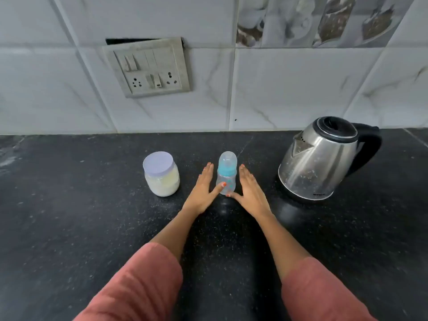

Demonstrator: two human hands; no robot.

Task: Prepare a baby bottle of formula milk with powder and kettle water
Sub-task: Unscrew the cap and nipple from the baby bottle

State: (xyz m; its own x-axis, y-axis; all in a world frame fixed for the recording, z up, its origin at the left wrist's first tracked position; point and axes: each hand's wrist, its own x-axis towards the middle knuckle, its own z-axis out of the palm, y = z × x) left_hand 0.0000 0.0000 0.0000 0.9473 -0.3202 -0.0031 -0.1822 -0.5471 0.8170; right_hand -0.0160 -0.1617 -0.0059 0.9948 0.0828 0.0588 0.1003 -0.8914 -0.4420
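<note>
While the baby bottle point(227, 170) stands upright and capped at mid-counter point(81, 228), the left hand point(203, 191) and right hand point(251, 192) flank it. The fingers of both hands are straight, held together and clamped on nothing; each thumb tip touches the bottle's lower body. The lidded powder jar point(162, 179) stands just left. The kettle point(322, 158) stands to the right, apart.
</note>
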